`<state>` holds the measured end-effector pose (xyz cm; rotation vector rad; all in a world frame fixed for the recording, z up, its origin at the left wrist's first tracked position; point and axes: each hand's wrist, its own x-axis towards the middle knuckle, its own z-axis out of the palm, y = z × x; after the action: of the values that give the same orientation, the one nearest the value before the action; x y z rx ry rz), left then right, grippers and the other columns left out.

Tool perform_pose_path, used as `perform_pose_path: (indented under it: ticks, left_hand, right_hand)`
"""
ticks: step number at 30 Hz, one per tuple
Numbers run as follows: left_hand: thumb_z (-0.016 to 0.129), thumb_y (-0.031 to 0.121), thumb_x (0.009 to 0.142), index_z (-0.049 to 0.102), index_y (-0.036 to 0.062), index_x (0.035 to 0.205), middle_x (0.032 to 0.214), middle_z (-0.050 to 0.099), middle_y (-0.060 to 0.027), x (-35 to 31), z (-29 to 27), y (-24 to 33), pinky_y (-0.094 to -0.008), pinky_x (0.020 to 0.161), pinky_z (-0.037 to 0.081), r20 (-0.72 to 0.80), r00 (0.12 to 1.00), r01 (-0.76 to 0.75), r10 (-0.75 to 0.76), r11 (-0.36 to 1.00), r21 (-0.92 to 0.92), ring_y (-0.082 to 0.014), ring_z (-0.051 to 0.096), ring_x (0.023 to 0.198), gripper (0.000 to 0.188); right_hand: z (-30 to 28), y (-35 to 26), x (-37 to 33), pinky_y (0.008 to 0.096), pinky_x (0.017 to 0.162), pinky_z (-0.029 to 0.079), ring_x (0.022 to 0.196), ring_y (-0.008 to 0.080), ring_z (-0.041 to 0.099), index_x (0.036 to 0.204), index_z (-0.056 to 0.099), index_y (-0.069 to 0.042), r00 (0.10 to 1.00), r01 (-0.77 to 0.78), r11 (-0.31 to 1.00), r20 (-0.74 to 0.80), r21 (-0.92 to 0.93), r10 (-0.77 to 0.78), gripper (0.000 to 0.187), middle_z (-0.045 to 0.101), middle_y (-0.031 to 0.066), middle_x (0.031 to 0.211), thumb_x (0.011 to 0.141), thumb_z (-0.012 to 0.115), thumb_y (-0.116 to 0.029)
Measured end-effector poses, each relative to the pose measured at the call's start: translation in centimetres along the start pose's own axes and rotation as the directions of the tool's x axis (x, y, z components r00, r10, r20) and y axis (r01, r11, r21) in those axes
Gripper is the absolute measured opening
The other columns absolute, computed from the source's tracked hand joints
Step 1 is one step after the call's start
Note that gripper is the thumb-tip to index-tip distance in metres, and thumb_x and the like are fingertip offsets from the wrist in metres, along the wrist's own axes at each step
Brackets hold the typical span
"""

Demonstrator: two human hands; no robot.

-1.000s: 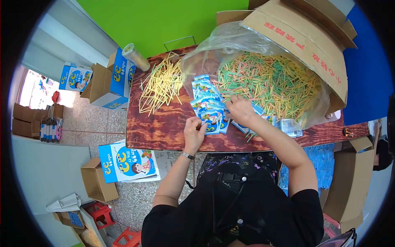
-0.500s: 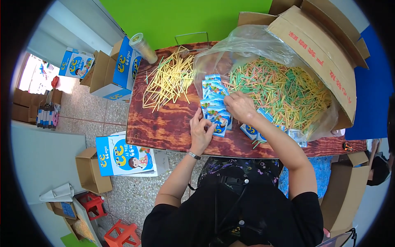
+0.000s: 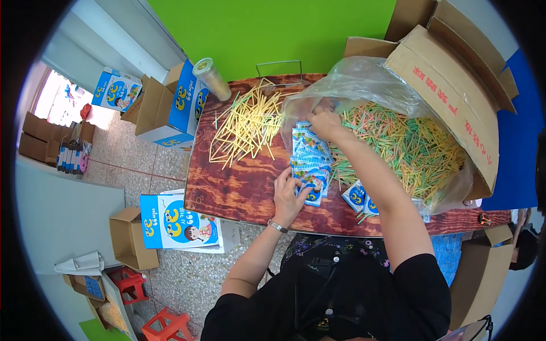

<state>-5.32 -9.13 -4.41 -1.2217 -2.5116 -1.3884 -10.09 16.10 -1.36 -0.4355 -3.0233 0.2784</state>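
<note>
Several small blue-and-white snack packets [image 3: 311, 165] lie overlapped in a column on the wooden table [image 3: 227, 193]. Spread against the near left side of that column is my left hand [image 3: 289, 199], its thumb lying over the lowest packet and its fingers along the edge. My right hand [image 3: 328, 122] is at the far end of the column, inside the mouth of the clear plastic bag [image 3: 364, 74]. Its fingers are curled, and anything between their tips is hidden. Right of it, thin green, pink and yellow sticks [image 3: 409, 142] spill thickly out of the bag.
Pale yellow sticks [image 3: 247, 125] are heaped at the far left, beside a clear cylindrical tub [image 3: 211, 79]. A large cardboard carton [image 3: 449, 96] stands tilted at the right. More packets [image 3: 357, 196] lie near the front edge. A blue-and-white box [image 3: 179, 221] sits below the table's left side.
My right hand has moved away from me, from the middle of the packet column to its far end. My left hand stays at the near packets. The whole view has shifted slightly.
</note>
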Motion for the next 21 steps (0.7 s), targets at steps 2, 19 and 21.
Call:
perform_pose_path:
  ticks: [2,19,21]
  left_hand:
    - [0.082,0.015,0.069,0.056,0.0053,0.083,0.127,0.053,-0.0189,-0.4,-0.1,0.0,-0.0434,0.09,0.044,-0.005,1.0,0.015,-0.015,1.0,-0.008,-0.0358,0.052,0.108,0.031]
    - [0.086,0.021,0.067,0.007,-0.0041,0.15,0.142,0.04,-0.0232,-1.3,-1.0,-0.6,-0.0411,0.102,0.039,-0.077,0.992,0.091,-0.099,0.991,-0.095,-0.0341,0.045,0.125,0.118]
    - [0.086,0.019,0.065,0.004,-0.0033,0.15,0.144,0.037,-0.0238,-1.1,-1.5,-1.0,-0.0408,0.105,0.038,-0.012,0.999,0.034,-0.039,0.961,-0.273,-0.0346,0.042,0.13,0.12]
  right_hand:
    - [-0.2,-0.7,0.1,0.0478,0.09,0.05,0.1,0.0345,0.064,0.115,0.063,-0.019,0.999,-0.006,1.0,0.048,-0.03,0.007,0.029,0.059,0.0142,0.12,0.086,0.061,-0.016]
    - [-5.6,-3.5,-10.6,0.0396,0.095,0.046,0.113,0.0286,0.06,0.142,0.038,-0.015,0.928,0.243,0.542,-0.03,0.805,-0.371,0.05,0.057,0.0128,0.127,0.095,0.054,-0.013]
    - [-6.0,-5.1,-11.6,0.0406,0.094,0.046,0.11,0.0298,0.061,0.139,0.041,-0.014,0.907,0.219,0.58,0.056,0.785,-0.418,0.047,0.059,0.0133,0.123,0.095,0.054,-0.014]
